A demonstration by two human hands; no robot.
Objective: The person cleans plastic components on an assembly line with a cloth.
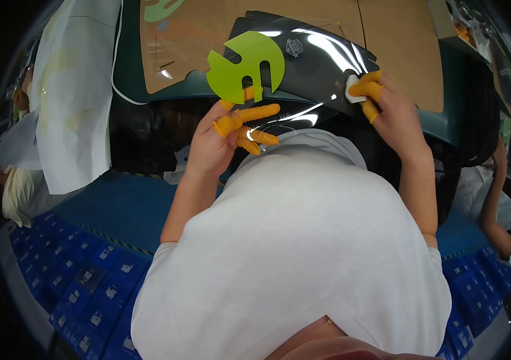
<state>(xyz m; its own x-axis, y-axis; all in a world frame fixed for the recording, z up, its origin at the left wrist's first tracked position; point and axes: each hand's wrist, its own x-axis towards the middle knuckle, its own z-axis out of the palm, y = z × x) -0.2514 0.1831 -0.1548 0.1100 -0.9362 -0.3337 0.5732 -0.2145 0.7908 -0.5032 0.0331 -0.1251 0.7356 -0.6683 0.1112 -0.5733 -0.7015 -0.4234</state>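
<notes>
My left hand (216, 138), in yellow finger cots, holds a lime-green round cutout piece (240, 63) by its lower edge. The piece has slots cut into it and stands over the left part of a dark glossy sheet (318, 63). Other fingers of this hand stretch out beside the sheet's near edge; whether they touch it I cannot tell. My right hand (390, 111), also in yellow finger cots, pinches a small white pad (354, 89) against the sheet's right side. Bright light streaks reflect off the sheet, and a small shield-shaped mark shows on it.
Brown board (411, 54) lies under and behind the sheet on a green table (129, 66). Clear film with another green piece (162, 9) is at the far left. White paper (78, 90) hangs at the left. An open box (459, 30) stands far right. Other people work at both sides.
</notes>
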